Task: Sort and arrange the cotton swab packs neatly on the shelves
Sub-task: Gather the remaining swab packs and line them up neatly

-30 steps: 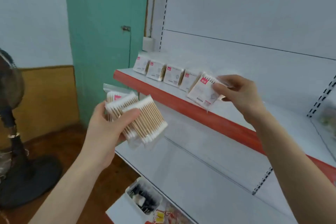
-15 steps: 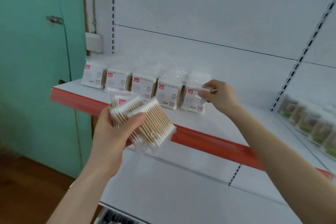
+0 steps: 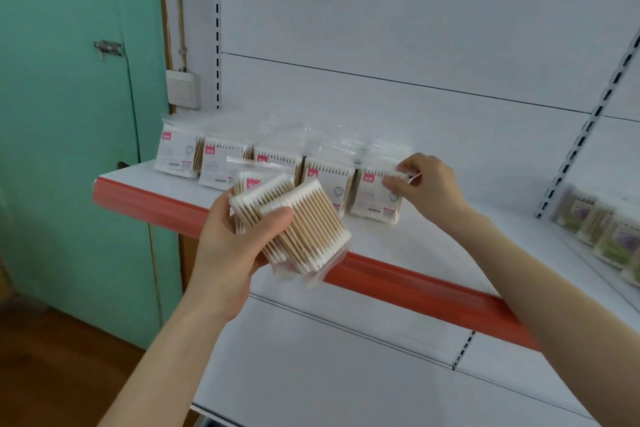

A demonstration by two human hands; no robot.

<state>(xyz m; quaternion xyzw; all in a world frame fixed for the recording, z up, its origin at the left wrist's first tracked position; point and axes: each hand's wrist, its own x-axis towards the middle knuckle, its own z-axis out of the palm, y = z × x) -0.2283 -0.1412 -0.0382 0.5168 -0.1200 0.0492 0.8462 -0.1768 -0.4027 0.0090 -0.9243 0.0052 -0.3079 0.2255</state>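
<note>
Several cotton swab packs (image 3: pixel 180 156) with white labels and pink tags stand in a row on the white shelf (image 3: pixel 467 243) with a red front edge. My right hand (image 3: pixel 420 184) pinches the top of the rightmost pack (image 3: pixel 375 199), which stands upright at the row's right end. My left hand (image 3: pixel 239 236) grips a fanned stack of swab packs (image 3: pixel 304 225) in front of the shelf edge, wooden sticks and white tips showing through clear wrap. The stack hides part of the row's middle packs.
Green-labelled packs (image 3: pixel 602 229) stand on the shelf section at far right, beyond a slotted upright (image 3: pixel 585 135). A lower white shelf (image 3: pixel 346 374) lies below. A green door (image 3: pixel 69 114) with a latch is at left, and a wall switch (image 3: pixel 183 88) sits beside the shelving.
My right hand brought a pack from in front of the shelf to the right end of the row and stood it up. My left hand kept its stack. The view swung right.
</note>
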